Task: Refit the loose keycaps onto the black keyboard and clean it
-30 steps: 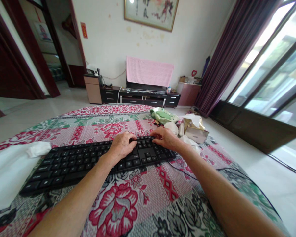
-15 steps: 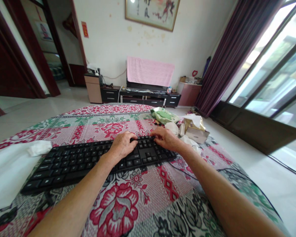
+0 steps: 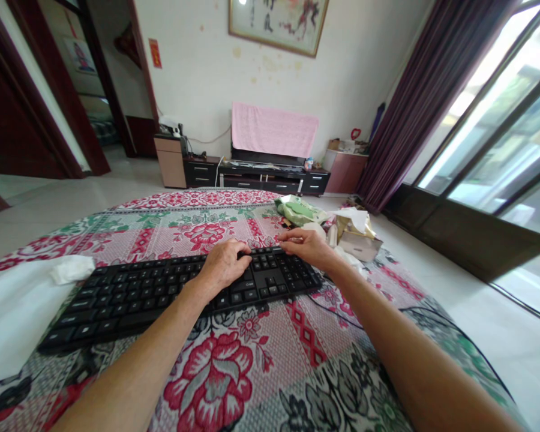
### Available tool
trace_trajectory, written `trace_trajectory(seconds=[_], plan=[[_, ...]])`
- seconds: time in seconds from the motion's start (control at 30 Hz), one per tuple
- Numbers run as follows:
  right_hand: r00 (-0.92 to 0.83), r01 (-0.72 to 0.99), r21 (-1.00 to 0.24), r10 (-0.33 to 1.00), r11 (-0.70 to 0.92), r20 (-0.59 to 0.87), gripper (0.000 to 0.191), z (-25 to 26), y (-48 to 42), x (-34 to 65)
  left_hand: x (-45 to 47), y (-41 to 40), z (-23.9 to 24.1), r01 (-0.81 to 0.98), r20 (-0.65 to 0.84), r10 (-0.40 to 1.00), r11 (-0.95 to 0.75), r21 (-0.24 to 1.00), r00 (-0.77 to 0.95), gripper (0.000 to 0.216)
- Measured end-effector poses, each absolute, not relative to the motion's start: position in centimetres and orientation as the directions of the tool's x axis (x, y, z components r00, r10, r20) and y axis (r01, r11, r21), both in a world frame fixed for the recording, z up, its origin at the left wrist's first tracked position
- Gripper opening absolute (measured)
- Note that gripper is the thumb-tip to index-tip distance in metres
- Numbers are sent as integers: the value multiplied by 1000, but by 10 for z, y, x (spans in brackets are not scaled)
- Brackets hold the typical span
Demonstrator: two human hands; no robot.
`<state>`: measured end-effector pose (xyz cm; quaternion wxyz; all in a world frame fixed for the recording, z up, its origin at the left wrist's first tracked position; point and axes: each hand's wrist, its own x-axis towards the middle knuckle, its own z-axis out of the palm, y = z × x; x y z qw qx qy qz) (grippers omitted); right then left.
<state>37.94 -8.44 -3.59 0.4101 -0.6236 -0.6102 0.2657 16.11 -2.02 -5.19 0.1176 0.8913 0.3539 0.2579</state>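
A black keyboard (image 3: pixel 144 294) lies across a table covered with a red, pink and green floral cloth (image 3: pixel 234 372). My left hand (image 3: pixel 222 267) rests on the keys right of the keyboard's middle, fingers curled down onto them. My right hand (image 3: pixel 308 245) hovers at the keyboard's far right corner, its fingers bent and close together, tips near the top edge of the number keys. I cannot make out anything held in either hand. A thin black cable (image 3: pixel 342 315) runs from the keyboard's right end over the cloth.
White paper with a crumpled tissue (image 3: pixel 69 269) lies at the left. Behind my right hand sit a green packet (image 3: pixel 299 210), a gold tissue box (image 3: pixel 357 237) and loose tissues. Beyond are a TV stand, a pink cloth and a glass door.
My right hand has lifted off the number keys and shifted slightly back and right toward the keyboard's far corner. My left hand stays where it was.
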Motion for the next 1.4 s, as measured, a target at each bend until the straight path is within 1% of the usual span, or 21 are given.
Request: trace_trajectory(seconds=[0.1, 0.17, 0.27, 0.37, 0.43, 0.57, 0.63, 0.73, 0.8, 1.07, 1.13, 1.4], plan=[[29, 616, -770, 973, 165, 231, 17, -38, -83, 381, 161, -20, -51, 578, 365, 697, -717, 390, 617, 18], [2, 636, -750, 971, 182, 238, 19, -41, -82, 383, 161, -20, -51, 584, 362, 701, -713, 388, 615, 18], [8, 648, -746, 978, 153, 207, 15, -43, -82, 385, 161, -20, -51, 593, 364, 703, -711, 377, 611, 17], [-44, 667, -729, 985, 152, 165, 12, -42, -83, 384, 161, -20, -52, 593, 370, 699, -715, 372, 612, 17], [-86, 690, -704, 985, 168, 151, 13, -41, -84, 383, 161, -20, -52, 589, 371, 696, -718, 372, 614, 17], [-142, 771, -595, 972, 226, 186, 14, -38, -84, 384, 161, -20, -53, 588, 376, 694, -719, 370, 613, 17], [-149, 798, -557, 971, 230, 187, 14, -38, -83, 386, 161, -20, -53, 589, 381, 696, -718, 370, 609, 17], [-151, 797, -562, 974, 220, 167, 16, -37, -82, 387, 161, -20, -52, 583, 382, 693, -721, 373, 612, 17], [-177, 796, -555, 970, 240, 166, 17, -36, -81, 387, 161, -20, -52, 575, 377, 688, -725, 379, 620, 17], [-345, 809, -439, 921, 390, 182, 21, -25, -84, 380, 161, -21, -51, 579, 362, 698, -715, 392, 617, 19], [-351, 813, -427, 918, 396, 182, 22, -24, -84, 379, 161, -21, -51, 579, 361, 699, -715, 393, 618, 18], [-251, 883, -364, 953, 297, 169, 22, -26, -84, 375, 161, -21, -50, 575, 364, 694, -719, 390, 621, 18]])
